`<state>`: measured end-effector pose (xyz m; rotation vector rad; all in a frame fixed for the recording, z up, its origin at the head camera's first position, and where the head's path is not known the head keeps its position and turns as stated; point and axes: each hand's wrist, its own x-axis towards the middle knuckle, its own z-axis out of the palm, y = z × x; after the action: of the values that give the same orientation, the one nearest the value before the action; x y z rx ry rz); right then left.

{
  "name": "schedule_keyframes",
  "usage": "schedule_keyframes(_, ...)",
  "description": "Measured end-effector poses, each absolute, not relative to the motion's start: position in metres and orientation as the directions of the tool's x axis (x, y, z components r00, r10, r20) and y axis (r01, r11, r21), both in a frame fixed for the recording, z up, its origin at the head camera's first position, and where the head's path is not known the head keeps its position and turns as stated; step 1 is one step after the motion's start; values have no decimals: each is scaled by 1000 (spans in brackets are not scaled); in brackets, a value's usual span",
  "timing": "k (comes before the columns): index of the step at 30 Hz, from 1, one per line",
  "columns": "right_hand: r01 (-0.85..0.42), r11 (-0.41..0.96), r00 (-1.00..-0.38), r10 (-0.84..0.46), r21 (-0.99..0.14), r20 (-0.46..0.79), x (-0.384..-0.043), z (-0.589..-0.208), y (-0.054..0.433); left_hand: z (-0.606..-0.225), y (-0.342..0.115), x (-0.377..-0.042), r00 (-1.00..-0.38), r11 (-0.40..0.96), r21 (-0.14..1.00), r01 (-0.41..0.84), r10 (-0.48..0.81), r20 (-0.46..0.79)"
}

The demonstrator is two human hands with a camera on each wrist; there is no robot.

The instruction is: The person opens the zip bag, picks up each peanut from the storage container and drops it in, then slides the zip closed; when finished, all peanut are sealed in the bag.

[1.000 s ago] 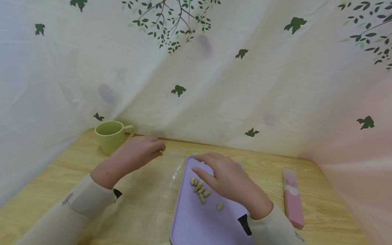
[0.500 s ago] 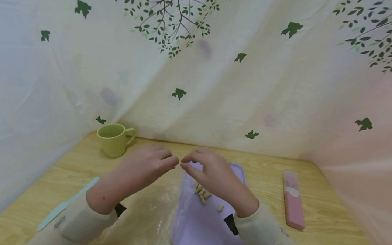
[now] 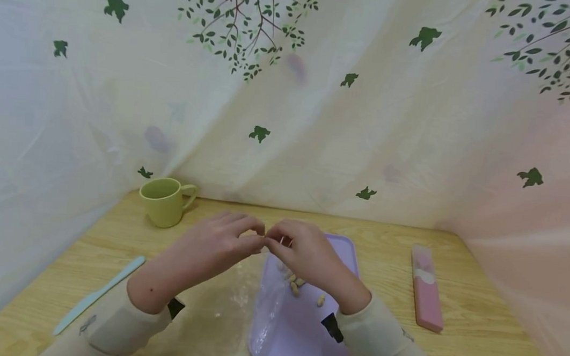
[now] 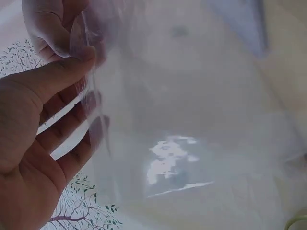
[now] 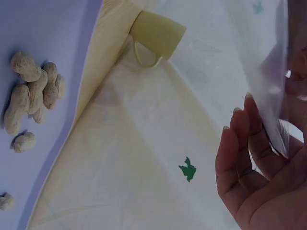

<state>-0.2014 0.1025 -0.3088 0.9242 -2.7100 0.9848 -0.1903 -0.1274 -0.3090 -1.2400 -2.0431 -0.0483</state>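
A clear plastic bag (image 4: pixel 201 105) hangs below my two hands, see-through and shiny. My left hand (image 3: pixel 211 246) pinches its top edge between thumb and fingers. Close beside it, fingertips nearly meeting, my right hand (image 3: pixel 312 257) pinches the same edge. In the right wrist view the bag's film passes between the right thumb and fingers. Behind and below the bag lies a lilac tray (image 3: pixel 300 340). Several unshelled peanuts (image 5: pixel 36 91) are heaped on the tray, with a few apart from the heap. From the head view, my right hand hides part of them.
A green mug (image 3: pixel 162 204) stands at the back left. Left of my left forearm lies a pale blue plastic knife-shaped tool (image 3: pixel 97 296). A long pink case (image 3: pixel 426 287) lies right of the tray. Patterned cloth (image 3: pixel 288 119) walls in the wooden table.
My hands have come together from either side, and the right hand has taken hold of the bag's edge. The bag has shifted partly over the tray. The pale blue tool has come into view.
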Motion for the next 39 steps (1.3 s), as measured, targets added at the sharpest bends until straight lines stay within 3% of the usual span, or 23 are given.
schedule_keyframes(3, -518, 587, -844, -468, -622, 261, -208, -312, 107, -307, -125, -190, -215, 495, -352, 794, 771, 600)
schedule_keyframes(7, -384, 565, -897, -416, -730, 149, -217, -315, 113, -307, -121, -185, -193, 466, -380, 799, 798, 571)
schedule_keyframes(15, -275, 632, -936, -348, -725, 52, -231, -321, 120, -311, -112, -171, -174, 454, -461, 763, 830, 530)
schedule_keyframes(22, -226, 634, -939, -344, -739, -8, -238, -323, 126, -311, -112, -164, -251, 508, -472, 720, 825, 506)
schedule_keyframes(29, -206, 676, -940, -338, -708, -49, -241, -323, 134, -303, -119, -172, -322, 580, -344, 738, 751, 576)
schedule_keyframes(36, -250, 690, -918, -391, -679, -60, -238, -324, 139, -295, -135, -182, -341, 627, -308, 715, 698, 630)
schedule_keyframes(39, -260, 684, -906, -417, -681, -73, -236, -325, 138, -294, -141, -184, -393, 667, -259, 698, 660, 641)
